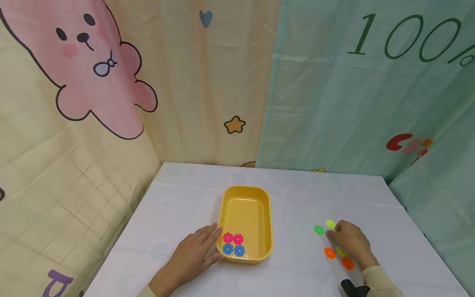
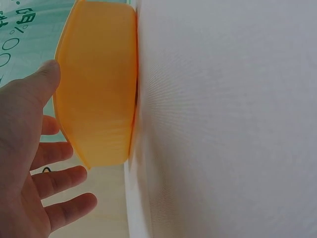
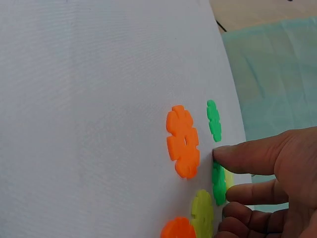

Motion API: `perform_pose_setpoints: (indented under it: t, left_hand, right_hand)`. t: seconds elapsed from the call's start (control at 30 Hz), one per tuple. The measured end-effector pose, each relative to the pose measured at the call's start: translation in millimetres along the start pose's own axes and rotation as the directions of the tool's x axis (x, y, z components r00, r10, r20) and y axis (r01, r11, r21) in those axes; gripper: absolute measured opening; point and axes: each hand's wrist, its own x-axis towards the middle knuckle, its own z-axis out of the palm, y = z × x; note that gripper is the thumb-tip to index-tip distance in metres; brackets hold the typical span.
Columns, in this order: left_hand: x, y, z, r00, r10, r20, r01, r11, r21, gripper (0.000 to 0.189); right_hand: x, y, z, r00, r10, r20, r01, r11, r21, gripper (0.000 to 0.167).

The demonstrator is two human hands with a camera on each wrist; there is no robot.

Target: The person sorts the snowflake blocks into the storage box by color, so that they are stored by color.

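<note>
A yellow tray stands on the white table, with two pink and two blue flower-shaped discs in its near left corner. My left hand rests against the tray's left side, fingers nearly straight; in the left wrist view its thumb touches the tray's rim. To the right, my right hand is low over loose flower discs. Its thumb and index finger pinch a green flower disc by the edges, close to the table. In the head view that disc is hidden by the hand.
Around the right hand lie another green disc, a yellow disc, a yellow-green disc and two orange discs. Printed curtains hang behind the table's far edge. A black device sits at the right wrist.
</note>
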Motion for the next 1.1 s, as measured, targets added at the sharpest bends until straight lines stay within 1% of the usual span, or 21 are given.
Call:
perform_pose_setpoints:
  t: [0.23,0.37,0.5,0.57,0.67,0.77,0.83,0.9,0.97,1.03,1.1]
  left_hand:
    - [0.2,0.3,-0.7,1.000,0.001,0.005,-0.001,1.000,0.000,0.071]
    - [0.2,0.0,-0.4,1.000,0.002,0.007,-0.002,1.000,-0.003,0.071]
    - [-0.3,-0.6,-0.1,1.000,0.010,0.004,-0.010,1.000,-0.006,0.071]
    - [-0.3,-1.0,0.0,1.000,0.011,0.005,-0.011,1.000,-0.005,0.072]
    - [0.3,-1.2,-0.3,1.000,0.010,0.007,-0.010,1.000,-0.004,0.072]
    - [1.1,-1.6,-0.8,1.000,0.006,0.006,-0.006,1.000,-0.006,0.072]
    - [1.6,-1.9,-1.0,1.000,0.004,0.006,-0.004,1.000,-0.009,0.072]
    - [1.9,-1.8,-1.1,1.000,0.000,0.008,0.000,1.000,-0.014,0.072]
    - [2.0,-1.6,-0.9,1.000,-0.003,0.009,0.003,1.000,-0.019,0.072]
    - [1.9,-1.3,-0.8,1.000,-0.005,0.009,0.005,1.000,-0.022,0.073]
    - [2.1,-0.8,-0.5,1.000,-0.003,0.004,0.003,1.000,-0.025,0.073]
  right_hand:
    - [-0.3,-0.7,1.2,1.000,-0.008,-0.012,0.008,1.000,-0.008,0.033]
    - [0.0,-1.1,1.1,1.000,0.000,-0.008,0.000,1.000,0.002,0.033]
    - [0.0,-0.7,1.3,1.000,-0.007,-0.005,0.007,0.999,0.038,0.033]
    - [0.1,-1.3,1.7,1.000,-0.023,-0.017,0.024,0.998,0.060,0.029]
    - [1.0,-4.7,1.8,0.997,-0.053,-0.061,0.059,0.994,0.087,0.020]
    - [2.7,-12.3,-0.8,0.990,-0.094,-0.103,0.105,0.989,0.106,0.017]
    - [3.8,-19.4,-4.2,0.987,-0.113,-0.113,0.128,0.983,0.134,0.016]
    - [5.5,-27.4,-8.0,0.986,-0.127,-0.106,0.145,0.973,0.179,0.018]
    - [7.1,-36.0,-11.3,0.987,-0.133,-0.094,0.153,0.956,0.252,0.020]
    - [9.0,-45.6,-13.5,0.989,-0.127,-0.078,0.146,0.928,0.344,0.020]
    - [10.3,-56.0,-15.0,0.991,-0.123,-0.060,0.137,0.891,0.433,0.021]
